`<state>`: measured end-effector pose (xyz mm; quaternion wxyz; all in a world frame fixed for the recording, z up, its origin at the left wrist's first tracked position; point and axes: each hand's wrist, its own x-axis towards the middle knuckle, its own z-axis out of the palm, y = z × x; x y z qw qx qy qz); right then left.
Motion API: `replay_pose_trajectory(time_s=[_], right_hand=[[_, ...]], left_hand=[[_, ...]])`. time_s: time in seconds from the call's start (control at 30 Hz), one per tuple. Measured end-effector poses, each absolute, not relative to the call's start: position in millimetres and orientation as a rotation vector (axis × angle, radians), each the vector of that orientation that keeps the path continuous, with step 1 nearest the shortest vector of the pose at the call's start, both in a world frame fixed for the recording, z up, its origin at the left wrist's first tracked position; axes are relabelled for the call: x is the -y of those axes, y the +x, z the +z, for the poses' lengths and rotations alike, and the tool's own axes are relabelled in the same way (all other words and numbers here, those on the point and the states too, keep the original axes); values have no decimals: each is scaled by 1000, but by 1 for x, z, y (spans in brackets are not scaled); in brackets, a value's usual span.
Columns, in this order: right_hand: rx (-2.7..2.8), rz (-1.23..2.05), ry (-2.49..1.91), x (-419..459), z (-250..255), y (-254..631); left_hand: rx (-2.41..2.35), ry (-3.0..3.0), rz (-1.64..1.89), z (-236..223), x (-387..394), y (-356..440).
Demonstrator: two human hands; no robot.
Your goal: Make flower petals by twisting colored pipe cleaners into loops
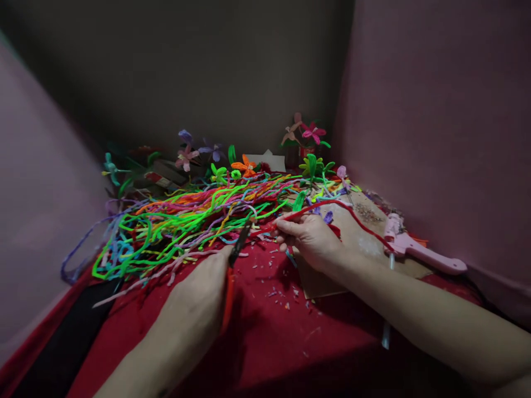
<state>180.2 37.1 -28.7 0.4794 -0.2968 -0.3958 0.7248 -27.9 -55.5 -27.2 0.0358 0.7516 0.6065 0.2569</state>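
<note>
My left hand (201, 290) is closed around red-handled pliers (228, 301), whose dark jaws point up and away, close to the fingers of my right hand. Between thumb and fingertips, my right hand (313, 240) pinches a long red pipe cleaner (352, 211). One end of it runs left toward the jaws; the rest arcs over my right hand and drops by the pink glue gun. Whether the jaws touch it, I cannot tell. Just beyond both hands lies a large heap of multicoloured pipe cleaners (186, 213).
A pink glue gun (431, 254) with a clear glue stick (386, 334) rests on cardboard (321, 282) at the right. Small clippings (286, 293) dot the red cloth (257, 348). Pipe-cleaner flowers (313, 132) stand along the back. Walls close in on both sides.
</note>
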Motion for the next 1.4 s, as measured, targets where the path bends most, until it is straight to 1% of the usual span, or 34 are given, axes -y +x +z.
replay_pose_trajectory(time_s=[0.07, 0.1, 0.17, 0.23, 0.3, 0.57, 1.03, 1.23, 1.4], right_hand=[[986, 1733, -722, -37, -29, 180], [991, 1719, -717, -37, -29, 180], [993, 1713, -715, -37, -29, 180], [992, 1720, -719, -36, -29, 179], [992, 1727, -723, -35, -29, 178], [992, 1772, -733, -34, -34, 177], [937, 1900, -673, -32, -36, 177], [937, 1933, -675, -32, -36, 178], [942, 1898, -704, -31, -35, 176]], left_hand=[[-1970, 2558, 450, -27, 59, -17], [-2044, 2616, 249, -25, 60, -13], [-2139, 2640, -46, -21, 63, -7], [-2177, 2647, -217, -17, 64, -3], [-2193, 2652, -300, -16, 63, -1], [-2182, 2708, -348, -21, 59, 4], [-2106, 2809, -232, -33, 58, 2], [-2083, 2735, -194, -41, 57, -1], [-2084, 2649, -201, -42, 55, 0]])
